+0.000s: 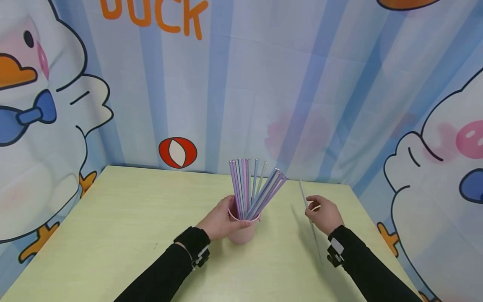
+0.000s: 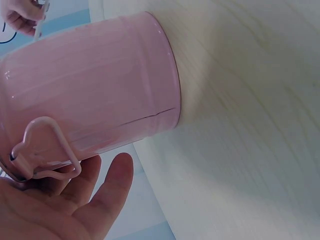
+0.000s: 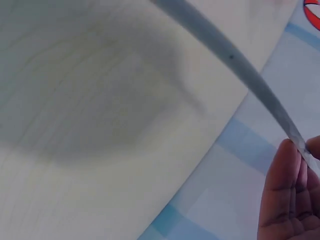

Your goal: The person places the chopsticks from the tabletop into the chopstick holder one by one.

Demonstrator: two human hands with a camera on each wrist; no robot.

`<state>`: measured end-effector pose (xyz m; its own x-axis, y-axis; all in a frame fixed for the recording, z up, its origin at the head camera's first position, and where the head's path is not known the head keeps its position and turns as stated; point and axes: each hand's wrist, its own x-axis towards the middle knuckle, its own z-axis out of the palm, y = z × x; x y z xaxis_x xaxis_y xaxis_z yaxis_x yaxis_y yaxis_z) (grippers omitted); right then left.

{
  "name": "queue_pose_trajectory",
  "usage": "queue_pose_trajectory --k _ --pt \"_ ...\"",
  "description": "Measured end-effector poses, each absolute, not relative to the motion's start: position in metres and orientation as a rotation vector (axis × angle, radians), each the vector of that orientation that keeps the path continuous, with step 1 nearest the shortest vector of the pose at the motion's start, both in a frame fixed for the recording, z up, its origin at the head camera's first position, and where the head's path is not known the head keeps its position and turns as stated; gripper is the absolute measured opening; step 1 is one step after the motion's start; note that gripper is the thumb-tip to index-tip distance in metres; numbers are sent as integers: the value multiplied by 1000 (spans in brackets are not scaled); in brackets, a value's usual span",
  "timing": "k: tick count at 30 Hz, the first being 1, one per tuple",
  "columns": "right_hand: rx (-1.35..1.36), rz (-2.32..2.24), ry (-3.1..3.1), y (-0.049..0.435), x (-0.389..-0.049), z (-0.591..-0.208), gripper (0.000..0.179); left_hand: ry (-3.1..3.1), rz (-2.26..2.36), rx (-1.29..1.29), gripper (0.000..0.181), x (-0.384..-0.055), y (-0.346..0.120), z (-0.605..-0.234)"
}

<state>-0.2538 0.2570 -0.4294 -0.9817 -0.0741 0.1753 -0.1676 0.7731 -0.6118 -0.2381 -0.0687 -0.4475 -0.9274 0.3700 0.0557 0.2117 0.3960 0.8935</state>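
A pink bucket (image 1: 242,237) stands on the table, holding several purple, blue and clear straws (image 1: 241,188) that fan out above its rim. My left hand (image 1: 220,220) grips the bucket near the rim, thumb across the near side. In the left wrist view, fingers of that hand lie beside the bucket's heart-shaped wire handle (image 2: 52,145). To the right of the bucket, my right hand (image 1: 325,214) pinches a single pale straw (image 1: 303,193) between thumb and fingers. That straw (image 3: 231,62) is steeply tilted, above the table in the right wrist view.
The pale yellow table (image 1: 151,205) runs back to a blue-striped curtain (image 1: 249,84) printed with ducks and a ball. Shadows of the right hand and its straw fall on the tabletop.
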Motion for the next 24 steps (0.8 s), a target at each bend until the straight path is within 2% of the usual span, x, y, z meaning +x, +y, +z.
queue_pose_trajectory --k 14,24 --pt "149 1390 -2571 228 -249 -392 39 2506 1551 543 80 -239 -69 -449" --pt "220 1527 -2401 207 -243 -364 42 2526 1532 533 83 -237 -70 -446"
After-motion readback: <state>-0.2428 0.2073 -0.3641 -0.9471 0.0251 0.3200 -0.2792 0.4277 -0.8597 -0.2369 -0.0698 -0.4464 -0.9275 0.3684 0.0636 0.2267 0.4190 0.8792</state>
